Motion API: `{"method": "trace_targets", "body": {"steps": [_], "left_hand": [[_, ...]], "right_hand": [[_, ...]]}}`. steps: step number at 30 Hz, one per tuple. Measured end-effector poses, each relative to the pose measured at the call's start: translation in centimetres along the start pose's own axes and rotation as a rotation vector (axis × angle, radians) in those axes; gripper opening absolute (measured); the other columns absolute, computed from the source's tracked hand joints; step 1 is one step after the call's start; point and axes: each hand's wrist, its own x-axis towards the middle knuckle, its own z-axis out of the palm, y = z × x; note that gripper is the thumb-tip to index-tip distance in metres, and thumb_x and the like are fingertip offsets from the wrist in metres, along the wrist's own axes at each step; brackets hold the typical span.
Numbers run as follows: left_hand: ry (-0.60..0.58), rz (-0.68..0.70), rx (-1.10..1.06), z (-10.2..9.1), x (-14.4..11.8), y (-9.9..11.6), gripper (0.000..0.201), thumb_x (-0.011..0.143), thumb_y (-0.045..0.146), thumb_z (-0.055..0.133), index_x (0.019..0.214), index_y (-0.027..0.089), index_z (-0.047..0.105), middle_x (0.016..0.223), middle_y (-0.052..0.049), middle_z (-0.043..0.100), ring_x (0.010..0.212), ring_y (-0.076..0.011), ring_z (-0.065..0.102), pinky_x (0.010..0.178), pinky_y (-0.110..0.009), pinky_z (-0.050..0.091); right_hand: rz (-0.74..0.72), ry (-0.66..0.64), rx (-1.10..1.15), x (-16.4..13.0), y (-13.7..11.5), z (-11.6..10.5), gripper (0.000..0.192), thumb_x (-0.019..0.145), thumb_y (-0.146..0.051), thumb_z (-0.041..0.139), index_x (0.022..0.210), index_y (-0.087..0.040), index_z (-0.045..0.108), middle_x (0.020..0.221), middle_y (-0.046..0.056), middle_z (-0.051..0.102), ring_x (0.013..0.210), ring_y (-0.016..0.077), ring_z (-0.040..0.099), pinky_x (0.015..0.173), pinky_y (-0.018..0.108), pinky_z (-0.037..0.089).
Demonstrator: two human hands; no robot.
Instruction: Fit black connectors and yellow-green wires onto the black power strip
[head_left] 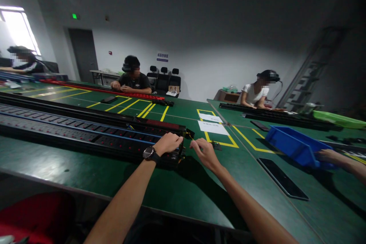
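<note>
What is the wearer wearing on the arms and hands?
Both forearms are bare, with no sleeves in view and no gloves. The left hand has a dark round-faced wristwatch on a black strap at the wrist. The right hand wears nothing.

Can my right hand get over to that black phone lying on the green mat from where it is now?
Probably yes. The right hand rests by the end of the power strip, and the black phone lies flat to its right with only bare green mat between them.
</note>
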Motion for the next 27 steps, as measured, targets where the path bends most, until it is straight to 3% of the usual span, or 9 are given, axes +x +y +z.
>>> {"method": "trace_targets", "body": {"steps": [4, 7, 13, 16, 18, 20, 22, 23, 27], "left_hand": [[0.017, 0.021, -0.049, 0.3, 0.1, -0.3, 0.051, 0.105, 0.037, 0.037, 0.083, 0.016, 0.077, 0.095, -0.015, 0.079, 0.086, -0.024, 0.073, 0.079, -0.03, 0.049], [0.024, 0.019, -0.052, 0.4, 0.1, -0.4, 0.038, 0.1, 0.032, 0.047, 0.082, 0.017, 0.076, 0.092, -0.013, 0.078, 0.083, -0.0229, 0.073, 0.077, -0.029, 0.048], [0.009, 0.029, -0.073, 0.2, 0.1, -0.5, 0.024, 0.088, 0.023, 0.056, 0.094, 0.019, 0.079, 0.093, -0.009, 0.079, 0.081, -0.0218, 0.072, 0.073, -0.026, 0.048], [0.003, 0.045, -0.076, 0.1, 0.1, -0.5, 0.025, 0.088, 0.025, 0.056, 0.093, 0.021, 0.08, 0.095, -0.008, 0.079, 0.084, -0.0224, 0.072, 0.076, -0.027, 0.049], [-0.008, 0.044, -0.078, 0.2, 0.2, -0.5, 0.025, 0.088, 0.025, 0.056, 0.091, 0.021, 0.08, 0.094, -0.008, 0.079, 0.083, -0.0219, 0.072, 0.076, -0.027, 0.049], [-0.025, 0.036, -0.082, 0.1, 0.3, -0.5, 0.025, 0.088, 0.025, 0.056, 0.091, 0.02, 0.08, 0.094, -0.008, 0.079, 0.084, -0.0214, 0.072, 0.076, -0.026, 0.049], [-0.039, 0.025, -0.082, 0.1, 0.4, -0.5, 0.024, 0.086, 0.022, 0.057, 0.093, 0.02, 0.08, 0.095, -0.008, 0.08, 0.085, -0.0214, 0.072, 0.076, -0.026, 0.049], [-0.04, 0.021, -0.08, 0.1, 0.4, -0.5, 0.024, 0.085, 0.02, 0.057, 0.093, 0.02, 0.08, 0.095, -0.009, 0.08, 0.087, -0.0217, 0.072, 0.077, -0.026, 0.049], [-0.022, 0.033, -0.081, 0.0, 0.4, -0.6, 0.024, 0.088, 0.023, 0.056, 0.091, 0.021, 0.079, 0.096, -0.009, 0.079, 0.088, -0.0226, 0.072, 0.078, -0.026, 0.049]], "right_hand": [[0.231, 0.03, -0.344, 0.1, 4.3, -3.0, 0.053, 0.105, -0.045, 0.04, 0.07, -0.021, 0.07, 0.079, 0.01, 0.072, 0.082, 0.0246, 0.063, 0.07, 0.032, 0.041], [0.385, -0.048, -0.48, -0.3, 6.6, -4.7, 0.058, 0.106, -0.047, 0.039, 0.065, -0.02, 0.07, 0.073, 0.011, 0.07, 0.074, 0.0227, 0.064, 0.064, 0.03, 0.039], [0.477, -0.176, -0.596, -0.3, 7.2, -5.3, 0.058, 0.105, -0.048, 0.043, 0.064, -0.018, 0.071, 0.077, 0.015, 0.071, 0.073, 0.023, 0.065, 0.063, 0.03, 0.039], [0.371, -0.108, -0.592, 0.0, 5.9, -4.6, 0.054, 0.105, -0.046, 0.044, 0.067, -0.018, 0.071, 0.081, 0.015, 0.07, 0.084, 0.0249, 0.065, 0.069, 0.03, 0.043], [0.243, -0.064, -0.467, 0.1, 4.5, -3.7, 0.048, 0.105, -0.044, 0.043, 0.08, -0.019, 0.074, 0.088, 0.012, 0.069, 0.089, 0.0242, 0.063, 0.075, 0.031, 0.046], [0.096, -0.058, -0.267, 0.1, 2.8, -2.4, 0.037, 0.105, -0.043, 0.044, 0.109, -0.021, 0.074, 0.1, 0.009, 0.068, 0.092, 0.0225, 0.063, 0.083, 0.032, 0.048], [-0.044, -0.128, -0.156, 0.0, 1.0, -1.2, 0.044, 0.104, -0.042, 0.049, 0.144, -0.025, 0.057, 0.113, 0.009, 0.065, 0.101, 0.0228, 0.062, 0.09, 0.034, 0.049], [-0.092, -0.17, -0.148, 0.0, 0.3, -0.6, 0.048, 0.104, -0.042, 0.051, 0.15, -0.027, 0.051, 0.115, 0.009, 0.064, 0.102, 0.0232, 0.062, 0.091, 0.036, 0.049], [-0.171, -0.251, -0.18, 0.0, -0.9, 0.4, 0.038, 0.104, -0.042, 0.051, 0.137, -0.023, 0.06, 0.111, 0.01, 0.066, 0.103, 0.0241, 0.06, 0.093, 0.038, 0.047]]}}
